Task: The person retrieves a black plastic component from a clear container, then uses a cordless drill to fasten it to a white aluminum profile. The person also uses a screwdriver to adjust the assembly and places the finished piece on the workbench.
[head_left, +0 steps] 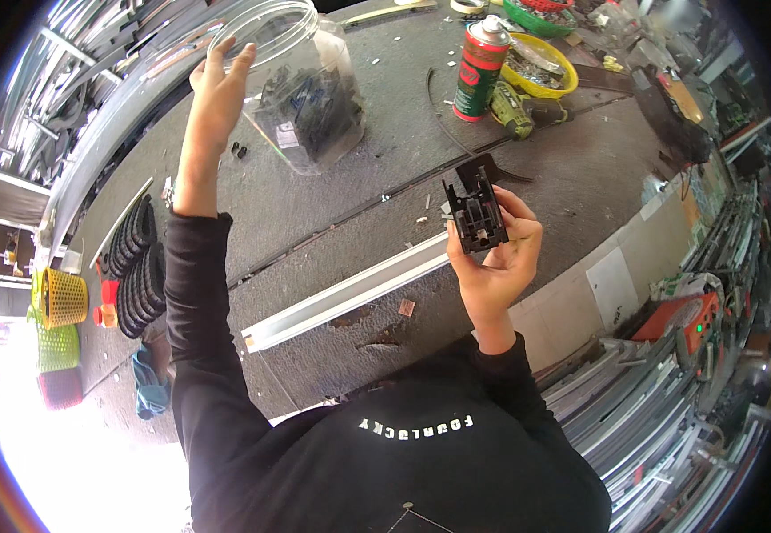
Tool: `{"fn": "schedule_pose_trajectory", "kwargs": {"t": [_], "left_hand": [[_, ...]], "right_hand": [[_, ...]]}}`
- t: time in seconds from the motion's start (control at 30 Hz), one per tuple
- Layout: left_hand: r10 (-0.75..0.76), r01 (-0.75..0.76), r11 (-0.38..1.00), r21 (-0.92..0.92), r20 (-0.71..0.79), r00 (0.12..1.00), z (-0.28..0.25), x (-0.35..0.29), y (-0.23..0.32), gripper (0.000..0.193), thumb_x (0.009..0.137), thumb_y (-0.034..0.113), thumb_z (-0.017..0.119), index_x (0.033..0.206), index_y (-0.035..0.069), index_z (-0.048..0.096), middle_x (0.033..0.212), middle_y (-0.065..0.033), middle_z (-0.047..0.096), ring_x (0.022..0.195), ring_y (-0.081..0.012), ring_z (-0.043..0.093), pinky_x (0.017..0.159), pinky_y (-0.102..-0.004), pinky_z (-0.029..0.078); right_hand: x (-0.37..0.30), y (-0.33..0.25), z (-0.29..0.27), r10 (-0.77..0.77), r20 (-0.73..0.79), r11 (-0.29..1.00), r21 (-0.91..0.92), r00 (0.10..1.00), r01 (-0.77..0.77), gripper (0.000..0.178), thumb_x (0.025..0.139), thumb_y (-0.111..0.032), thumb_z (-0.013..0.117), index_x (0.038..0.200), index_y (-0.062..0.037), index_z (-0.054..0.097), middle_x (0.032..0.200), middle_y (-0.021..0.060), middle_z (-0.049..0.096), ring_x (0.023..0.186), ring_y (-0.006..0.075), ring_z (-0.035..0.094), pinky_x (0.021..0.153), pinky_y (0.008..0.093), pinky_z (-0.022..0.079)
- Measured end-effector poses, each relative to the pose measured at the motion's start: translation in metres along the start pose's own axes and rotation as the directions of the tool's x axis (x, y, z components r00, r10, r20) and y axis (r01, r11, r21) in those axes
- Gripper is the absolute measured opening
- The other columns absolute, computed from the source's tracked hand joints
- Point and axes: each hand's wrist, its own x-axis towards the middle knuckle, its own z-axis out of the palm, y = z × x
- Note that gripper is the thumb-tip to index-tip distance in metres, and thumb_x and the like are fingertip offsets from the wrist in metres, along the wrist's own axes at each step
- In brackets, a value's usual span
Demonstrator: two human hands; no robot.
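My left hand (215, 93) is stretched out to the far left, its fingers hooked over the rim of a clear plastic jar (350, 71). Inside the jar lie many black plastic parts (310, 107). Over the middle of the bench my right hand (496, 266) is closed round a black slotted plastic fitting (477, 222); a flat black tab stands up behind it. Under that hand runs a white metal channel profile (341, 302), lying slantwise on the dark bench; its right end is hidden by the hand.
Beyond the right hand stand a red and green spray can (481, 71), a yellow-green power drill (514, 111) and a yellow basket (559, 75) of small parts. Black ribbed coils (141, 266) and a blue glove (148, 382) lie left. Metal profiles (616, 453) are stacked at lower right.
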Motion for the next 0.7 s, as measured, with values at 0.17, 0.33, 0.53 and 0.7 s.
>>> {"fn": "schedule_pose_trajectory", "kwargs": {"t": [0.17, 0.33, 0.53, 0.7], "left_hand": [[0.122, -0.092, 0.934, 0.346, -0.065, 0.990, 0.006, -0.027, 0.020, 0.066, 0.090, 0.060, 0.067, 0.135, 0.012, 0.059, 0.147, -0.0432, 0.033, 0.146, -0.0507, 0.027, 0.112, -0.0520, 0.037], [0.249, -0.152, 0.932, 0.330, -0.273, 0.929, 0.028, -0.066, 0.066, 0.047, 0.077, 0.039, 0.087, 0.098, 0.005, 0.062, 0.139, -0.0329, 0.046, 0.141, -0.0482, 0.039, 0.108, -0.0532, 0.045], [0.302, -0.269, 0.941, 0.207, -0.152, 0.941, 0.070, -0.193, 0.110, 0.026, 0.061, 0.005, 0.085, 0.073, 0.007, 0.062, 0.162, -0.0312, 0.018, 0.149, -0.0558, 0.018, 0.115, -0.0717, 0.026], [0.228, -0.211, 0.970, 0.120, -0.149, 0.962, 0.059, -0.190, 0.104, 0.034, 0.067, 0.026, 0.092, 0.082, 0.007, 0.068, 0.163, -0.0287, 0.019, 0.149, -0.0535, 0.022, 0.115, -0.0652, 0.032]], "right_hand": [[0.010, 0.025, -0.014, 0.048, 0.084, 0.999, 0.017, 0.995, -0.050, 0.050, 0.076, 0.006, 0.081, 0.111, -0.0013, 0.046, 0.131, 0.0227, 0.054, 0.115, 0.0248, 0.062, 0.093, 0.0322, 0.054], [0.043, 0.051, -0.038, 0.216, 0.128, 0.971, 0.078, 0.968, -0.227, 0.046, 0.083, 0.002, 0.078, 0.120, 0.0019, 0.050, 0.125, 0.0167, 0.057, 0.109, 0.0187, 0.061, 0.095, 0.0319, 0.052], [0.097, 0.063, -0.062, 0.306, 0.083, 0.907, 0.277, 0.948, -0.317, 0.045, 0.091, -0.011, 0.070, 0.127, 0.0062, 0.050, 0.119, 0.0137, 0.059, 0.108, 0.0184, 0.058, 0.097, 0.0360, 0.047], [0.119, 0.040, -0.041, 0.003, 0.193, 0.974, 0.222, 0.981, -0.047, 0.066, 0.082, -0.023, 0.079, 0.129, 0.0105, 0.048, 0.123, 0.0186, 0.057, 0.110, 0.0246, 0.058, 0.099, 0.0389, 0.046]]}}
